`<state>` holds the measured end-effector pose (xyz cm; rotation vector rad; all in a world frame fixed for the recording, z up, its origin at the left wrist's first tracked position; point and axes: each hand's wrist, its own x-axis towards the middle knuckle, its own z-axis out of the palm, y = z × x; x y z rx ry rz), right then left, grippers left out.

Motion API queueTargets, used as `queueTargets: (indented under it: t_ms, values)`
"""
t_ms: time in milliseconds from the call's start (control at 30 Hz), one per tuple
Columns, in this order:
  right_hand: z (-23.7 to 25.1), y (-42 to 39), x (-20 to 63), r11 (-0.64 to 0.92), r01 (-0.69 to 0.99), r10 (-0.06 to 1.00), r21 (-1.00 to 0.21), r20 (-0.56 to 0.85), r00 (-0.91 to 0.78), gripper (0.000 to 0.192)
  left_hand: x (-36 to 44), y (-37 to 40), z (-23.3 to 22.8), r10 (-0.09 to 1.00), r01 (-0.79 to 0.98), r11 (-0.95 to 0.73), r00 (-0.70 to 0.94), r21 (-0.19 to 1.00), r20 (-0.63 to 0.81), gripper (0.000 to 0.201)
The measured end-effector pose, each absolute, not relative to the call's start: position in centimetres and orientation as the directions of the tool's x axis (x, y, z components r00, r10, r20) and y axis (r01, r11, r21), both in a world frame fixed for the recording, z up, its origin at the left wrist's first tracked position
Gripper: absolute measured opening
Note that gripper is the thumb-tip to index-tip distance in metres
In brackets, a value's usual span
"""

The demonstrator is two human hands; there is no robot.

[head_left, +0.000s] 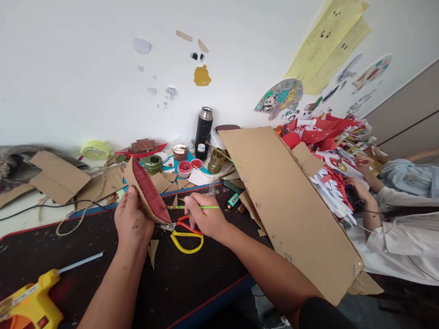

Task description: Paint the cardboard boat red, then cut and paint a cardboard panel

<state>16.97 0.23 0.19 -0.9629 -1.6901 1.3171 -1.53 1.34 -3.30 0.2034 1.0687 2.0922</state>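
left hand [132, 219] grips a red-painted cardboard boat [146, 189]; right hand [206, 218], at its three o'clock, holds a green paintbrush [197, 207] to it.

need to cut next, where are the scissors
In the head view the scissors lie on the black mat near the middle, just under the right hand holding the paintbrush, right of the left hand.

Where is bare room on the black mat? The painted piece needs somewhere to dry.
Bare black mat lies between the yellow glue gun and the yellow-handled scissors. It is crowded behind, around the paint jars and cardboard scraps.
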Motion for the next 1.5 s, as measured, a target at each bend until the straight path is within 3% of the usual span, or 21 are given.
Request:
queueTargets:
  t_ms: [333,500,733,967,1167,1500]
  values:
    - [0.3,0.4,16.6,0.192,0.072,0.896,-0.979,0.145,-0.419,0.043,-1.4,1.2,-3.5,0.717,-0.574,-0.34,-0.671,0.745,-0.19,0.025]
    - [0.1,0.3,16.6,0.169,0.078,0.902,-0.982,0.122,-0.414,0.045,-1.1,1.2,-3.6,0.719,-0.561,-0.343,-0.673,0.753,-0.174,0.031]
    - [0.6,0.4,16.4,0.26,0.153,0.885,-0.953,0.172,-0.433,0.045,-1.1,1.1,-3.6,0.718,-0.55,-0.351,-0.677,0.758,-0.159,0.036]
    - [0.4,0.3,16.9,0.143,0.111,0.903,-0.984,0.083,-0.421,0.048,-1.2,1.2,-3.3,0.727,-0.548,-0.354,-0.671,0.758,-0.146,0.044]
    - [0.4,-0.1,16.7,0.185,0.213,0.897,-0.96,0.076,-0.436,0.048,-1.2,1.0,-3.3,0.714,-0.524,-0.356,-0.687,0.774,-0.137,0.051]
    - [0.9,0.0,16.0,0.18,0.198,0.901,-0.963,0.081,-0.427,0.041,-0.8,0.9,-3.6,0.728,-0.491,-0.32,-0.675,0.811,-0.121,0.047]
